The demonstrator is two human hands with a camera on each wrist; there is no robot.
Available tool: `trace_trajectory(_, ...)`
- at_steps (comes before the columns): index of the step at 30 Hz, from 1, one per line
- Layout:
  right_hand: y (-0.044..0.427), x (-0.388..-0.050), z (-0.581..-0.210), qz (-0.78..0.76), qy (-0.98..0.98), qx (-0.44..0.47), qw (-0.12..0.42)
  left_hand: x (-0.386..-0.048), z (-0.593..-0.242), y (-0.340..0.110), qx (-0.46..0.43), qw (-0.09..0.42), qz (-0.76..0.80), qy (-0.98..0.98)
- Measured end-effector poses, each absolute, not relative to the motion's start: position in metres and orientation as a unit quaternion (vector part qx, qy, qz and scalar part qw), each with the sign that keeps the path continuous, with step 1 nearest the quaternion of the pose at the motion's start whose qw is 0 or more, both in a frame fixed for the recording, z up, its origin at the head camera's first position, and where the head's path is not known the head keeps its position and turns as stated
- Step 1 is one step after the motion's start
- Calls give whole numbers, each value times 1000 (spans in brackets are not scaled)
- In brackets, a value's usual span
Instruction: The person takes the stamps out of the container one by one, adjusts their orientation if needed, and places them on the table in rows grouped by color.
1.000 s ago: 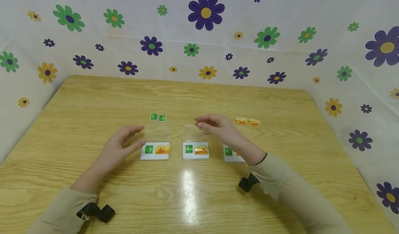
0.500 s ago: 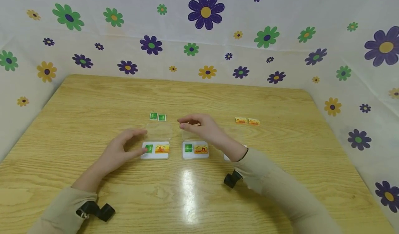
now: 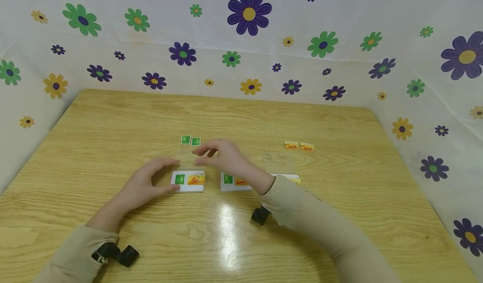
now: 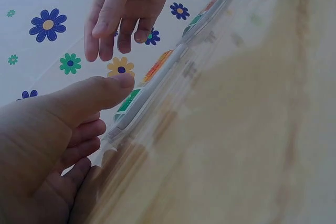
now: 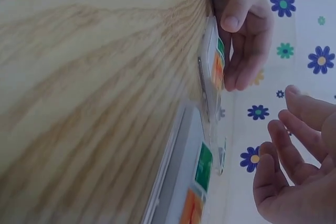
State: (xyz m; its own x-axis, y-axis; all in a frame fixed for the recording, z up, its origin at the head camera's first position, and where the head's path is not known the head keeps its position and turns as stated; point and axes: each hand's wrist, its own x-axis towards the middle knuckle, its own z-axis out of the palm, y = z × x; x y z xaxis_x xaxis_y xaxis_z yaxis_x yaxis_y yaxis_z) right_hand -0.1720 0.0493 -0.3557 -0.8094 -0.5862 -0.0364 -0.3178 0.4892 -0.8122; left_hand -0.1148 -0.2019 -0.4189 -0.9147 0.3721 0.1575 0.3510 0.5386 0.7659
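Three white cases with clear lids folded back lie in a row. The leftmost case (image 3: 190, 188) bears a green square and an orange picture. My left hand (image 3: 145, 182) is at its left side, thumb by the near left corner, fingers by the clear lid; in the left wrist view the left hand (image 4: 58, 129) has its thumb beside the case edge. My right hand (image 3: 228, 161) hovers with bent, parted fingers over the right part of that lid, holding nothing visible; in the right wrist view the right hand (image 5: 304, 166) is empty. The right forearm partly covers the middle case (image 3: 227, 187).
Two green square stickers (image 3: 190, 141) lie behind the leftmost case. Two orange stickers (image 3: 299, 146) lie farther right, behind the rightmost case (image 3: 296, 176). A flowered cloth (image 3: 211, 31) hangs behind the wooden table (image 3: 124, 119).
My right hand has moved left, from above the middle case's lid to the leftmost one's. My left hand has shifted slightly right, closer to the leftmost case.
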Motion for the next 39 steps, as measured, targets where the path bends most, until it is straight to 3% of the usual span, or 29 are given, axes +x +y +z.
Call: trace_trajectory(39,-6,-165,-370,-253,891,-336,172,-115,-420,-202,220,7,420,880)
